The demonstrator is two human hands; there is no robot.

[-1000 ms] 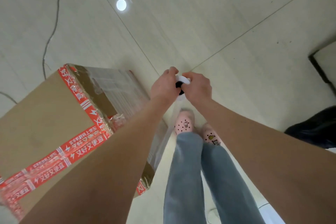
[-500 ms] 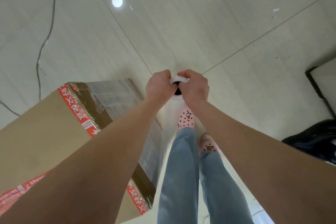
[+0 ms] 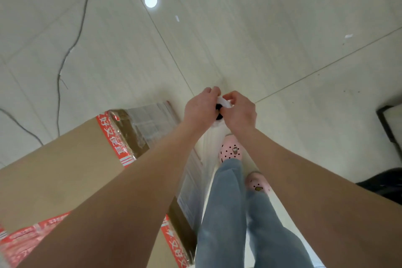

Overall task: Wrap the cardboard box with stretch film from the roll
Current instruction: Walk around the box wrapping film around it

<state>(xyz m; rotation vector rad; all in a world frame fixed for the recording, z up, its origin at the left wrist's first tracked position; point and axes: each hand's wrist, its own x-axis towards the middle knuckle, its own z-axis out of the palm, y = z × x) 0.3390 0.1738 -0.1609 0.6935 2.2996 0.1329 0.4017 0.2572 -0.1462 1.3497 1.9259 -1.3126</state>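
A white-cored roll of clear stretch film (image 3: 224, 102) stands upright between a person's two bare hands, its top end showing a dark centre hole. The left hand (image 3: 199, 109) and the right hand (image 3: 240, 113) each curl their fingers round the roll's top from opposite sides, knuckles nearly meeting. A sheet of stretch film (image 3: 209, 144) runs from under the hands down and leftward to the large brown cardboard box (image 3: 54, 169), which stands just left of the left forearm. The box side facing the hands already shines with film. Red printed tape (image 3: 113, 135) runs along the box's top edges. Below the hands are the person's legs in blue jeans (image 3: 221, 213) and pink perforated clogs (image 3: 231, 151) on a pale tiled floor (image 3: 282, 28). Beyond the left hand a thin dark cable (image 3: 76, 35) trails across the tiles, near a round reflection of light (image 3: 151, 0). Well right of the right arm lies a black object (image 3: 382, 185) that cannot be identified.
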